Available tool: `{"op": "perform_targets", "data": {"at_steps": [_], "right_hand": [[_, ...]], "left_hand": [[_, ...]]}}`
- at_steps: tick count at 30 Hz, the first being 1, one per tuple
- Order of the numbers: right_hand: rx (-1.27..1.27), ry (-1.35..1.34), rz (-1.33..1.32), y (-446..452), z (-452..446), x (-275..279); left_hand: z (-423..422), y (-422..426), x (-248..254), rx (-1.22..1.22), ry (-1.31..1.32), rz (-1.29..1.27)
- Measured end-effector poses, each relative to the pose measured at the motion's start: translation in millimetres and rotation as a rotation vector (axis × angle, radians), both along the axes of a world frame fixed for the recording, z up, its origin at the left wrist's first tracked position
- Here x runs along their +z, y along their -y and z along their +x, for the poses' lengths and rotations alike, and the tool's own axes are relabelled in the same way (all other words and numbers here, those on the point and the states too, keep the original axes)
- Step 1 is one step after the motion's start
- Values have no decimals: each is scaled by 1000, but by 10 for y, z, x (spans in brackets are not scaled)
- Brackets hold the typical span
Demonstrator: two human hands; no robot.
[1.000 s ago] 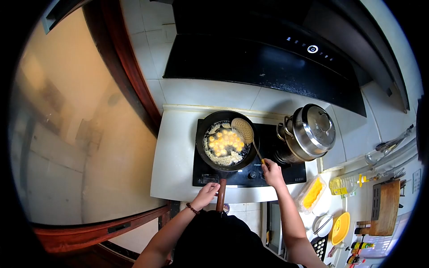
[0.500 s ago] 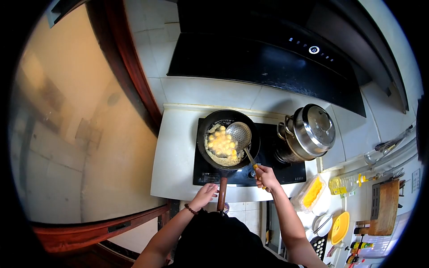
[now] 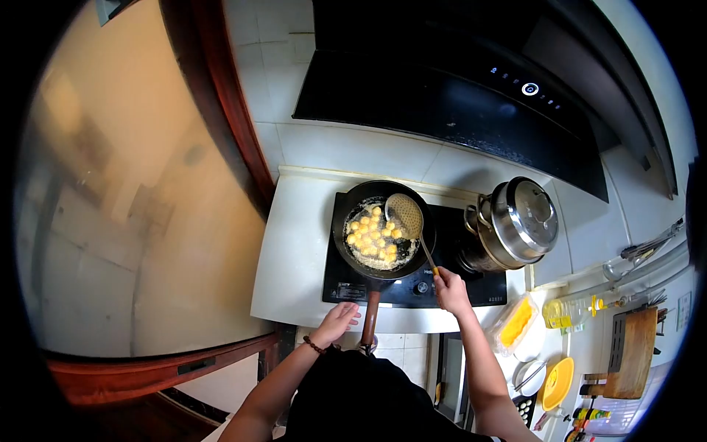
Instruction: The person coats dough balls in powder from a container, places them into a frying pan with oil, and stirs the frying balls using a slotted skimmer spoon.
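Note:
My right hand (image 3: pixel 451 292) is wrapped round the handle of a perforated skimmer (image 3: pixel 405 215). The skimmer's round head rests at the right inside of a black frying pan (image 3: pixel 428 247). Several golden balls (image 3: pixel 372 234) lie in bubbling oil in the left and middle of the pan. My left hand (image 3: pixel 341 321) is beside the pan's brown handle (image 3: pixel 371 318), fingers stretched out and holding nothing. The pan stands on a black cooktop (image 3: pixel 471 287).
A lidded steel pot (image 3: pixel 519 221) stands right of the pan. Further right are a container of yellow food (image 3: pixel 515 324), an oil bottle (image 3: pixel 563 313), a yellow basin (image 3: pixel 557 383) and a wooden cutting board (image 3: pixel 635 350). A black range hood (image 3: pixel 442 96) hangs above.
The skimmer head has moved slightly up and right, away from the balls, which are now more spread out. My left hand stays by the pan handle. The whole view has shifted a little.

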State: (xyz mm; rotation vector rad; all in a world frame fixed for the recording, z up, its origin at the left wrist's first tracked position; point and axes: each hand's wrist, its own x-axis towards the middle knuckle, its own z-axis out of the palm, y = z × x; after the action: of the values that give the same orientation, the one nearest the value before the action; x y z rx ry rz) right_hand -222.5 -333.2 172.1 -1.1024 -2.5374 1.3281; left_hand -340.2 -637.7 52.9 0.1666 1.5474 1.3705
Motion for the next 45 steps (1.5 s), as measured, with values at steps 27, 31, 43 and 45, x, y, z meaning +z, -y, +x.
{"op": "perform_targets", "data": {"at_steps": [27,31,43,45], "right_hand": [[-112,-90,-530,191,-89,215],[-4,14,-575,349,-140,199],[-19,65,-478,274,-104,129],[-61,24,-462,189,-98,153]], "left_hand": [[16,-22,-34,-28,7,-9],[6,-54,-37,-29,20,15],[-59,-42,76,-13,15,-8],[-65,-34,86,-9,13,-5]]}}
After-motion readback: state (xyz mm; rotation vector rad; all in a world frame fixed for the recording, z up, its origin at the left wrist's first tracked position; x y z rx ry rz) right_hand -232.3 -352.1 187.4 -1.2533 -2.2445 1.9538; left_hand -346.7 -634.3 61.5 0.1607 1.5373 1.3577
